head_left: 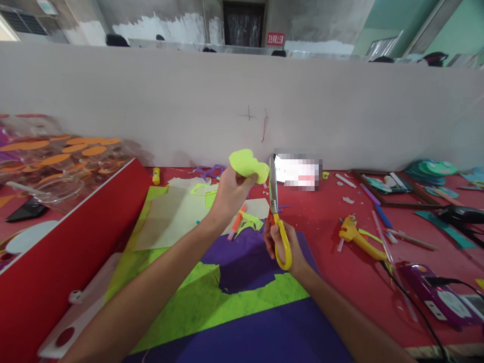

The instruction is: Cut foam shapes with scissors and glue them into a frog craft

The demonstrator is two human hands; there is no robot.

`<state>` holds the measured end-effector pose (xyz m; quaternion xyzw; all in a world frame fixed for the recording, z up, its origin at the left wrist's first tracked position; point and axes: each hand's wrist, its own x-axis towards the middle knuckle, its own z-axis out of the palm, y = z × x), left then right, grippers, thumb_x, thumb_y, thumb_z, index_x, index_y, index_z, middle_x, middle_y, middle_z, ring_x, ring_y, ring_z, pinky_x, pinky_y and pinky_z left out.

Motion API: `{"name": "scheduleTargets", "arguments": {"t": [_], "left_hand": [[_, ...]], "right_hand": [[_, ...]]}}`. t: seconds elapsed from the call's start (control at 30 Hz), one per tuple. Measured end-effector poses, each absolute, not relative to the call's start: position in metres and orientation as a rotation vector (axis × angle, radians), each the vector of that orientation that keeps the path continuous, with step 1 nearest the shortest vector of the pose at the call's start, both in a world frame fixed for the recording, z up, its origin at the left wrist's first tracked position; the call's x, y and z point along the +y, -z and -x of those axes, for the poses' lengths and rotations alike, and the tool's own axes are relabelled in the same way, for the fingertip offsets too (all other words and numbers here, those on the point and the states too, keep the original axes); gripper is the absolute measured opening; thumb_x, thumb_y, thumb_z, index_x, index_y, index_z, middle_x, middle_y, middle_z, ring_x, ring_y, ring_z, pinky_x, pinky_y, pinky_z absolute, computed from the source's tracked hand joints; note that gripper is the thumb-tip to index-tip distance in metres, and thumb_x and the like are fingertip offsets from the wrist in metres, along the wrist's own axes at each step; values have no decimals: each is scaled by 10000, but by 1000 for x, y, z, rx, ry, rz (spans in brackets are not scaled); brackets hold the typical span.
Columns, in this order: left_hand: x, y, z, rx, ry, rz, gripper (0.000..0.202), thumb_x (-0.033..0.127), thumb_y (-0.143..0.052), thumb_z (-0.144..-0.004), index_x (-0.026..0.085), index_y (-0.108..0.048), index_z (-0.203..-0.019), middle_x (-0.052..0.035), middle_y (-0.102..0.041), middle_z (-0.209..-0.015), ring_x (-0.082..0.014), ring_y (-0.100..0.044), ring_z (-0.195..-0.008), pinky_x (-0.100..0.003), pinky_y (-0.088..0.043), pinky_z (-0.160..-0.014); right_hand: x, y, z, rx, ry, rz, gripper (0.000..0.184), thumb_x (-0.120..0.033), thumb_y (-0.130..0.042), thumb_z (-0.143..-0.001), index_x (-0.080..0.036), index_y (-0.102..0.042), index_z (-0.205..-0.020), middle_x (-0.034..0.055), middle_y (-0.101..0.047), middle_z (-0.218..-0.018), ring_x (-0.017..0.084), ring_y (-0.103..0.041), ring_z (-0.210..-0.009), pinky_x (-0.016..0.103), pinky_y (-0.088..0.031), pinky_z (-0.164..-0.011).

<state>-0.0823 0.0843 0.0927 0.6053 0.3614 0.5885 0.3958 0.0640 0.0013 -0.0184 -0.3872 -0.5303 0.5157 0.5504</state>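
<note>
L hand [230, 194] lifts cutout [248, 165] beside scissors [275, 201], clear above table [328, 222].

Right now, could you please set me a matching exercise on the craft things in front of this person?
1 lime paper cutout
2 scissors
3 glue gun
4 glue stick

A lying on the red table, off to the right
B in the right hand
C in the left hand
D at the foot of the partition

Pairs: 1-C, 2-B, 3-A, 4-D
</note>
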Motion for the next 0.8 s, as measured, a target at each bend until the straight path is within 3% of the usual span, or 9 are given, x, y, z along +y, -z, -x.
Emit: {"name": "scheduleTargets", "arguments": {"t": [0.27, 0.4, 0.57, 0.8], "left_hand": [[79, -98, 83, 972, -1306, -1269, 164, 292, -720, -810, 153, -659, -873, -83, -714, -964, -184, -640, -865, -299, -491, -744], [84, -96, 87, 840, -1057, -998, 159, 240, -712, -756, 151, -648, -871, -94, -728, -958, -206, -677, -905, -319, -508, -794], [92, -89, 90, 723, -779, -862, 122, 240, -593, -798, 147, -649, -854, -103, -741, -908, -212, -711, -856, -363, -518, -903], [93, -90, 90, 787, -913, -777, 21, 171, -596, -823, 161, -614, -825, -76, -711, -803, -178, -694, -753, -339, -543, -841]], "right_hand": [[-1, 11, -61, -1221, -1252, 942, 561, -770, -564, -865, -222, -463, -797, -102, -424, -497, 49, -346, -322, 177, -287, -307], [-3, 5, -59, -1195, -1281, 944, 603, -813, -583, -812, -223, -464, -765, -99, -422, -487, 46, -339, -323, 176, -282, -307], [-4, 1, -58, -1189, -1334, 941, 668, -871, -563, -769, -206, -511, -787, -92, -432, -469, 50, -353, -308, 181, -272, -309], [-4, 3, -59, -1189, -1352, 938, 670, -868, -581, -763, -201, -516, -792, -95, -432, -461, 48, -355, -305, 180, -267, -314]]}}
